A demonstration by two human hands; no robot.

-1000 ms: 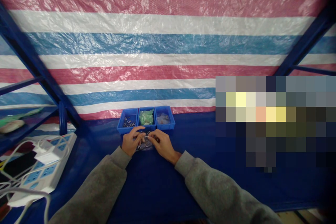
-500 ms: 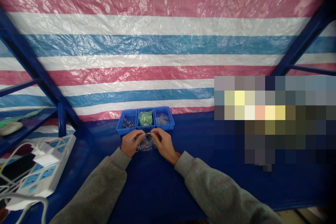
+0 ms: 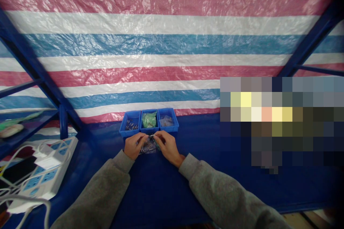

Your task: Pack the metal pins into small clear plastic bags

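Both hands, left (image 3: pixel 134 145) and right (image 3: pixel 168 147), are pinching a small slim part (image 3: pixel 151 136) between fingertips, above a clear bag (image 3: pixel 148 146); loosening either pinch could be dropping it.

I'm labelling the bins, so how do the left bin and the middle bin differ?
The left bin holds loose, thin, dark and silvery pieces, while the middle bin holds a bright green packet. Part of the left bin's floor shows between the pieces; the packet hides most of the middle bin's floor. The left bin ends the row, while the middle bin has a neighbour on each side. Both are blue and open-topped.
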